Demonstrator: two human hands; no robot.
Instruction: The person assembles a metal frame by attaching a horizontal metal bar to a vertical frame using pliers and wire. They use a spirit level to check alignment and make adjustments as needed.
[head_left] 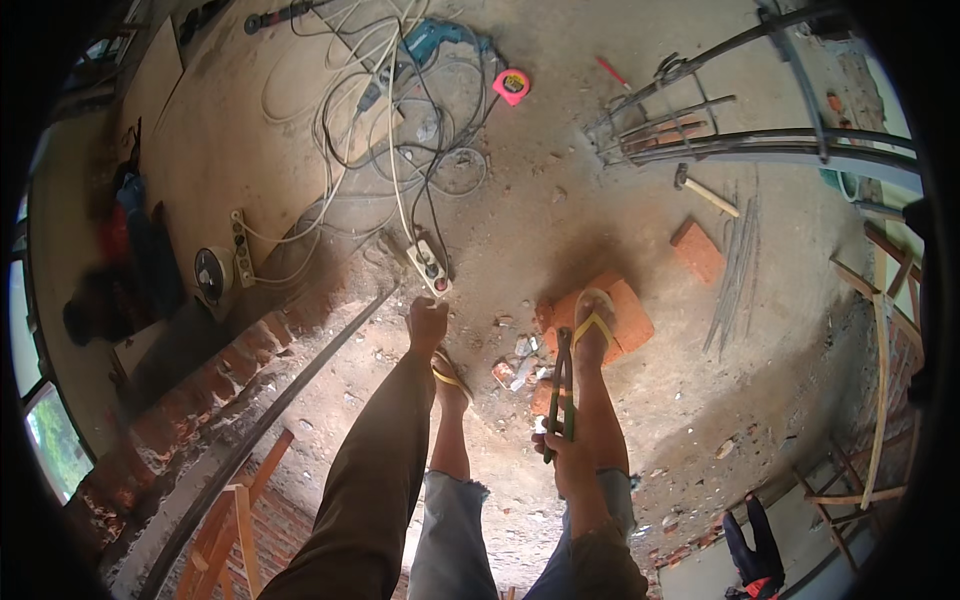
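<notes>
Gripping green-handled pincers [569, 405] within the right hand [577, 462], fingers wrapped round the handles, orange bricks [632, 315] ahead of it, left hand [428, 322] curled, any pinch unclear, white power strip [428, 266] just beyond it.

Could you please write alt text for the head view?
A person's right grip holds green-handled pincers, while the left grip is near a white power strip. The right sandalled foot rests on orange bricks; tangled cables, a drill and a hammer lie ahead.
</notes>
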